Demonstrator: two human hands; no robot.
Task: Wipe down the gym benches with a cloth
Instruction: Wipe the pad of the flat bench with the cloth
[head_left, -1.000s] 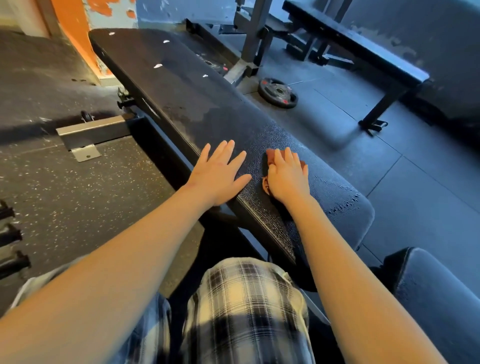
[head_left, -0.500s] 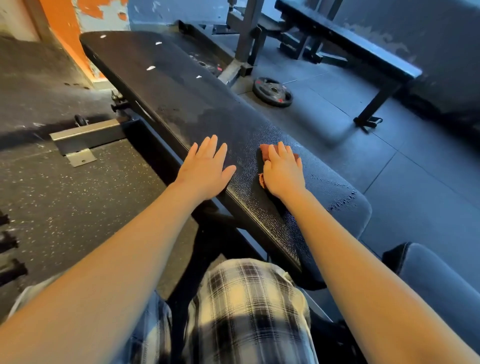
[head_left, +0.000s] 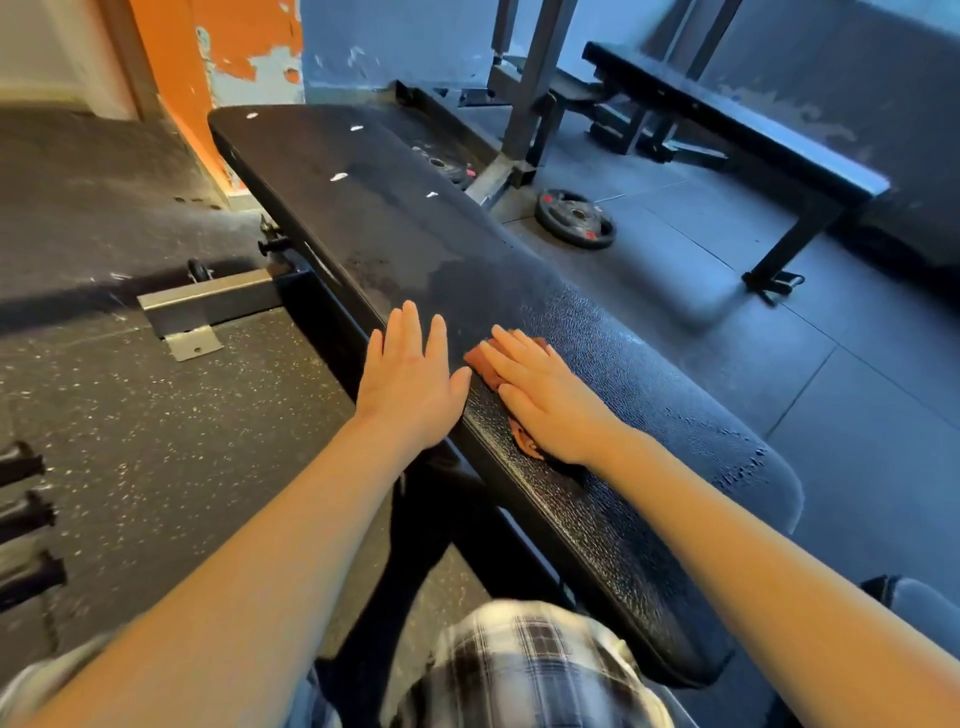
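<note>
A long black padded gym bench (head_left: 395, 234) runs from the near right to the far left. A small reddish-brown cloth (head_left: 485, 364) lies flat on its near half. My right hand (head_left: 550, 400) presses on the cloth with straight fingers and covers most of it. My left hand (head_left: 410, 379) rests flat on the bench's left edge, just beside the cloth, fingers straight. The pad shows a damp, glossy patch around the hands and small white specks at the far end.
A second black bench (head_left: 737, 114) stands at the far right. A weight plate (head_left: 574, 218) lies on the floor beside a grey rack upright (head_left: 524, 104). The bench's metal foot (head_left: 208, 306) sticks out left. Dumbbell handles (head_left: 26, 519) line the left edge. A grey pad (head_left: 924, 613) sits at the near right.
My right hand has slid the cloth a little to the left and away from me, close to my left hand. My left hand stays flat on the bench edge.
</note>
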